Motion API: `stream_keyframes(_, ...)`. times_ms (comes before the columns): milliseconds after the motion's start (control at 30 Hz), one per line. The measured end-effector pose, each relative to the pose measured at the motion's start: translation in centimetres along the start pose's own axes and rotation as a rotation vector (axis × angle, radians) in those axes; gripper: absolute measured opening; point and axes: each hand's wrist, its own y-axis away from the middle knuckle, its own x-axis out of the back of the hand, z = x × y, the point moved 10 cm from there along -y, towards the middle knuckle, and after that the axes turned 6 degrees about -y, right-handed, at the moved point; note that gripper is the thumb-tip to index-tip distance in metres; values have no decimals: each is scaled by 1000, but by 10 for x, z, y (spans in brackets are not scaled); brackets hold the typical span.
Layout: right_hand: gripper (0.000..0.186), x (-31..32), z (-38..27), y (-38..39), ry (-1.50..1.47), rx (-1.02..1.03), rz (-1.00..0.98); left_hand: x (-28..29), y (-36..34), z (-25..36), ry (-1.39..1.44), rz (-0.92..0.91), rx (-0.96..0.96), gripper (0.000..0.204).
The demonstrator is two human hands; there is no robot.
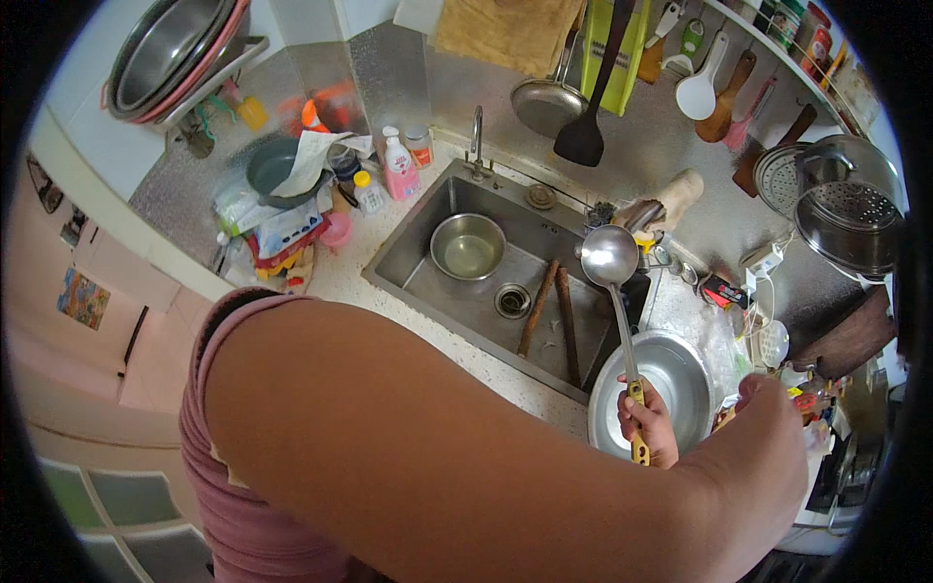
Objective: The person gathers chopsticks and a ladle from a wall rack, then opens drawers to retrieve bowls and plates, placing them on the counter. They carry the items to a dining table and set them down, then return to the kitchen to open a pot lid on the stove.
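My left arm sweeps across the lower frame, and my left hand (766, 413) is at the right among clutter by the steel basin's right side, its fingers curled and mostly hidden; what they hold, if anything, I cannot make out. My right hand (647, 424), partly behind that forearm, grips a steel ladle (610, 257) by its yellow handle, held upward over the wide steel basin (603, 394). Left of the ladle, the sink (394, 257) holds a small steel bowl of liquid (467, 246) and two long brown roots (537, 309).
Bottles (400, 175), packets and a green basin (262, 170) crowd the left counter. A pan (539, 102) and utensils (695, 97) hang on the back wall. A pot (850, 243), a white plug (763, 260) with cords and dark cookware (846, 471) are at the right.
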Motion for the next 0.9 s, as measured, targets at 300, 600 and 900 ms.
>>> stream_keyframes(300, 38, -47, 30, -65, 98, -30, 156, 8, 86, -119, -13, -197, -87, 20)
stream_keyframes(600, 29, -99, 47, -98, -39, -4, 206, 138, 296, -548, 82, 808, 1031, 29)
stream_keyframes(900, 21, -115, 3, -122, 281, -98, 215, 200, 326, -663, 15, 1343, 812, 51)
